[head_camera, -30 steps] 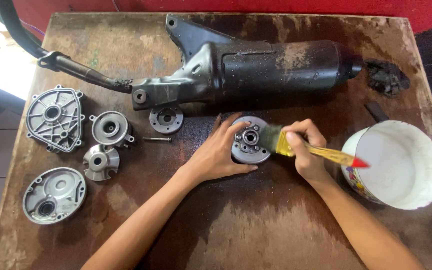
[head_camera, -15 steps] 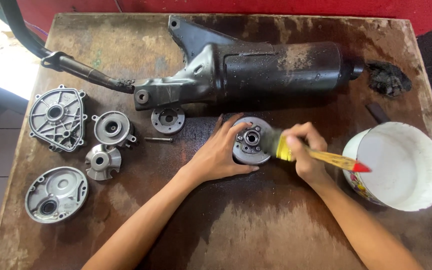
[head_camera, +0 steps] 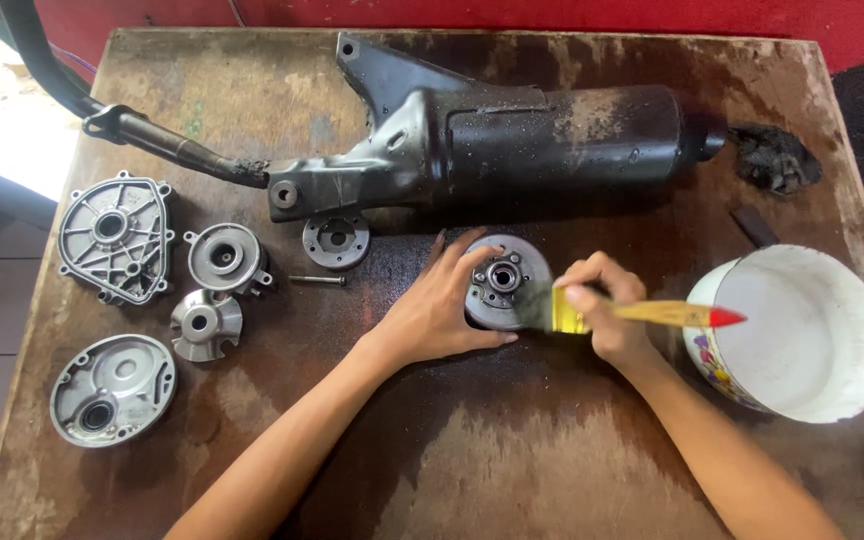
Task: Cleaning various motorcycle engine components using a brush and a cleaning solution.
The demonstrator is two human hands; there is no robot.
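A: What's happening rn?

B: Left hand (head_camera: 430, 315) w/ fingers spread flat, pinning a round metal hub (head_camera: 505, 283) against the wooden table (head_camera: 512, 470), mid-table just below the big black exhaust muffler (head_camera: 512, 135). Right hand (head_camera: 604, 315) closed round a yellow-handled paintbrush (head_camera: 642, 313), bristles touching the hub's right edge.

A: Tips for doing it well?

B: I'd say keep that left palm firm so the hub can't spin or slide, esp. on a wet-looking surface. Short strokes, working bristles into the bolt holes & center bore. The white bucket (head_camera: 802, 335) sits just right of the brush hand, handy for re-dipping.

A: Other bits?

B: Left side: ribbed cover plate (head_camera: 115, 240), two small impeller-like pieces (head_camera: 214, 290), an oval housing (head_camera: 112, 388). Loose bolt (head_camera: 317, 280) & a dark ring flange (head_camera: 336, 240) near the thumb side. Mind the elbow, imo.
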